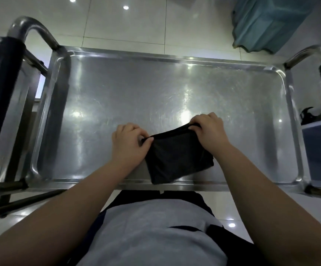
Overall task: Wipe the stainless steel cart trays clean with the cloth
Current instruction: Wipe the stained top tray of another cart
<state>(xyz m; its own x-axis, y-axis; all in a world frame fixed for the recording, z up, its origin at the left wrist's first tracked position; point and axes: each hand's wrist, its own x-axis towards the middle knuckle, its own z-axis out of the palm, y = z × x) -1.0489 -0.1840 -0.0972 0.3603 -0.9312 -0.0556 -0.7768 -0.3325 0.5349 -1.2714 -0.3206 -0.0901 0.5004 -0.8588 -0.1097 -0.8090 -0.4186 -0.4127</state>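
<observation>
Stainless steel fills the view: a wide cart tray (129,89), scuffed and glinting under ceiling lights, is sitting between tubular handles. A black cloth (177,156), folded flat, is lying on the tray near its front rim. The left hand (129,143) and right hand (208,129) are each pinching a far corner, seemingly readying it; wiping strokes across the tray likely come next.
</observation>
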